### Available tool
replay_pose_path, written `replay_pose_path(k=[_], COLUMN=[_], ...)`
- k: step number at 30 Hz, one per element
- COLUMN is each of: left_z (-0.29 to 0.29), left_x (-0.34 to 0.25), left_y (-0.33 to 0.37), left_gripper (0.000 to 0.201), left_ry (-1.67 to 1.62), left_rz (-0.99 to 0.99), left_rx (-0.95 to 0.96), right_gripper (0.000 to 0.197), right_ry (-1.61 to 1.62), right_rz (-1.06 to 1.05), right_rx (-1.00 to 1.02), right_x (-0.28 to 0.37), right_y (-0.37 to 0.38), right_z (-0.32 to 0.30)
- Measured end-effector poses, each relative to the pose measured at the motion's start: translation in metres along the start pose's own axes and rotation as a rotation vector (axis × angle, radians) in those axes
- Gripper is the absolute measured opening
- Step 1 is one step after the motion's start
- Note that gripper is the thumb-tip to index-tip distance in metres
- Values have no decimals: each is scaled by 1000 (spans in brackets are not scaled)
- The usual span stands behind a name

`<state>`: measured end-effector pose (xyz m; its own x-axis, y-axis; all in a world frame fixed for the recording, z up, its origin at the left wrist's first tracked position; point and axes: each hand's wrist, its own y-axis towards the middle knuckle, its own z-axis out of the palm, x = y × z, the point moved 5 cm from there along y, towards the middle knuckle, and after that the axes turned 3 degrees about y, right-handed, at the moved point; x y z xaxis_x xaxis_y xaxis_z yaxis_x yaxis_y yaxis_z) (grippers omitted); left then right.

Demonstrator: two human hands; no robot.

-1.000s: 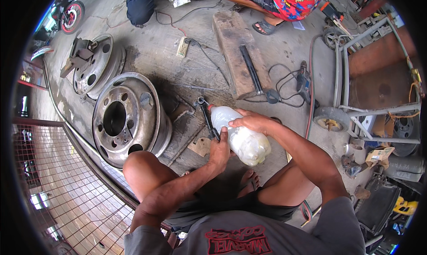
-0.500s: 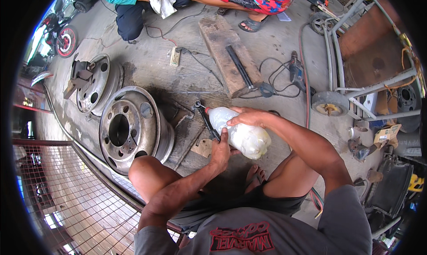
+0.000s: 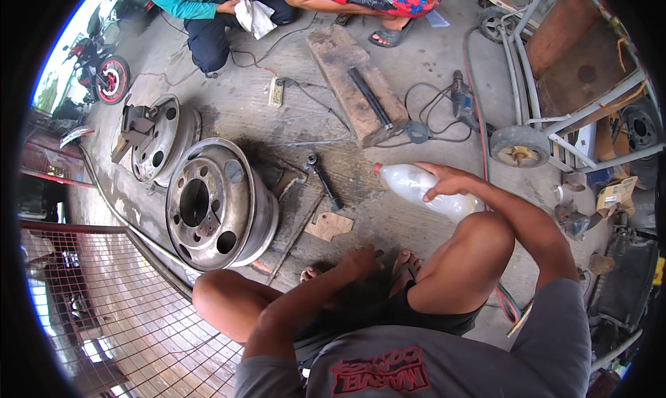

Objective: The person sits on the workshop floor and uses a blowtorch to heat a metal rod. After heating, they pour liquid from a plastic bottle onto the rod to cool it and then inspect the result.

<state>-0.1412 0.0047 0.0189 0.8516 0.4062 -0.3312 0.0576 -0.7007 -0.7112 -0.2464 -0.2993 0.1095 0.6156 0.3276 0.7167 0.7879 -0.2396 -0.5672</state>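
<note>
My right hand (image 3: pixel 449 181) is wrapped round a clear plastic bottle (image 3: pixel 409 184) with a red cap and pale, whitish contents. The bottle is held tilted on its side above my right knee, cap pointing left. Low between my knees, my left hand (image 3: pixel 361 260) is closed, with a small dark end sticking out beside its fingers; what it belongs to is hidden. A black rod-like tool with a ringed end (image 3: pixel 322 181) lies on the concrete ahead of my left hand. Next to it sits a flat tan piece of board (image 3: pixel 329 226) with a hole in it.
Two steel wheel rims (image 3: pixel 236 210) stand at left, beside a mesh fence (image 3: pixel 104 294). Beyond lie a wooden block (image 3: pixel 354 79) bearing a black bar (image 3: pixel 370 98), and a corded drill (image 3: pixel 463 99). A wheeled metal cart (image 3: pixel 520 147) is at right; two people (image 3: pixel 198 23) crouch at the far side.
The bottle has moved right, away from the black tool, in my right hand. My left hand has drawn back from the tool and bottle to between my knees.
</note>
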Motion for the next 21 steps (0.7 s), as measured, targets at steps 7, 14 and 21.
replay_pose_path(k=[7,14,21], left_z=[16,24,50], left_x=[99,235,264], left_y=[-12,-77,-80], left_gripper=[78,37,29], left_ry=[148,123,55], left_rz=[-347,-755,-672], left_rx=[-371,-234,-407], right_gripper=[126,112,110], right_ry=[323,451,290], right_rz=[11,61,44], right_rx=[-439,-533,-589], right_x=[-76,-86,-98], right_y=[-14,-26,-31], right_z=[56,74,72])
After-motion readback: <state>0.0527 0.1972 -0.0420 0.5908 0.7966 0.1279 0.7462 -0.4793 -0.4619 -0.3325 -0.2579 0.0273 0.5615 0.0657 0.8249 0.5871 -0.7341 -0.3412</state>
